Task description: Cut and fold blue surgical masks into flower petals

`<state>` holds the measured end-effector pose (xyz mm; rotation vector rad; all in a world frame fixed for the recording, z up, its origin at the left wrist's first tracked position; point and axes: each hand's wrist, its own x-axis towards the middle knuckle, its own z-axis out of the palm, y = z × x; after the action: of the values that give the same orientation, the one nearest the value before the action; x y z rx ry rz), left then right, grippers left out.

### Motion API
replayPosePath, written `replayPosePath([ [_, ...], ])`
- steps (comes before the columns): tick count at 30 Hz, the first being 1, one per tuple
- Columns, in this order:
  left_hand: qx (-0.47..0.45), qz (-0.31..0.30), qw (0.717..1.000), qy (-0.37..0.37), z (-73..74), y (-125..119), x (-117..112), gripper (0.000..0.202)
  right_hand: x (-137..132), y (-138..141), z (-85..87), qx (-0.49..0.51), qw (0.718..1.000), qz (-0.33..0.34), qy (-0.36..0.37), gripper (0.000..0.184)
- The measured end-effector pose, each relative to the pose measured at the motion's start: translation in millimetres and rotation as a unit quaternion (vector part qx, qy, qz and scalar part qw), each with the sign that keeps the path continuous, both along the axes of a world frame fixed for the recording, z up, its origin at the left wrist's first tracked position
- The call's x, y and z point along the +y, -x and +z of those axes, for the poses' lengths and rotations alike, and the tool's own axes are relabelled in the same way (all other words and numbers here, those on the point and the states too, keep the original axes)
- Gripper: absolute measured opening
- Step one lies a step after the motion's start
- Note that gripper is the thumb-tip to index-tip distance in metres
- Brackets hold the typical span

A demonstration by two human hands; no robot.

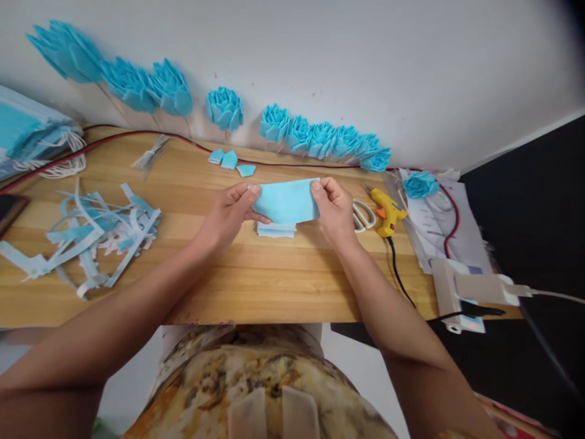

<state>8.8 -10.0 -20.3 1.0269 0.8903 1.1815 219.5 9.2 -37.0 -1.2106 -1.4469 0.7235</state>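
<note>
A light blue rectangle of fabric [289,201], like face-mask material, is stretched level above the table. My left hand [234,210] pinches its left end between thumb and fingers. At the other end, my right hand [334,204] grips the right corner the same way. Partly hidden beneath the fabric lies a small stack of white and blue pieces [276,231]. Scissors with white handles [364,216] rest just right of my right hand, their blades out of sight. Three small cut blue pieces with pointed ends [230,160] lie behind my left hand.
Blue fabric flowers [223,108] on sticks line the wall. A yellow glue gun [387,212] and a power strip [450,292] sit at right, with cables. Cut strips [98,228] are heaped at left, near stacked masks [31,134]. A bundle of ties [152,152] lies behind.
</note>
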Motion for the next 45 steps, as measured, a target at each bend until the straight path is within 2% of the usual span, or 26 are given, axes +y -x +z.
replayPosePath([
  [7,0.01,-0.005,1.0,-0.015,-5.9,-1,0,0.037,0,1,-0.7,0.049,0.998,0.017,0.037,0.037],
  [13,0.028,0.001,1.0,0.002,-7.1,-1,1,0.037,-2,2,3.1,0.048,0.997,0.023,0.051,0.045],
  [22,0.021,-0.029,0.999,0.005,-5.8,-3,-1,0.043,-6,2,6.6,-0.027,0.999,-0.035,-0.022,0.055],
  [28,0.044,-0.003,0.999,0.005,-6.0,-2,-1,0.041,-12,6,13.3,-0.086,0.99,-0.085,-0.07,0.048],
  [31,0.045,0.006,0.999,0.002,-4.9,-3,-1,0.037,-14,6,16.1,-0.1,0.987,-0.089,-0.084,0.046],
  [35,0.031,-0.014,0.999,0.018,-2.6,-2,0,0.034,-14,6,17.9,-0.107,0.986,-0.088,-0.095,0.044],
  [45,-0.004,-0.03,0.999,0.033,-5.6,0,4,0.035,-14,5,20.2,-0.065,0.992,-0.078,-0.073,0.04],
])
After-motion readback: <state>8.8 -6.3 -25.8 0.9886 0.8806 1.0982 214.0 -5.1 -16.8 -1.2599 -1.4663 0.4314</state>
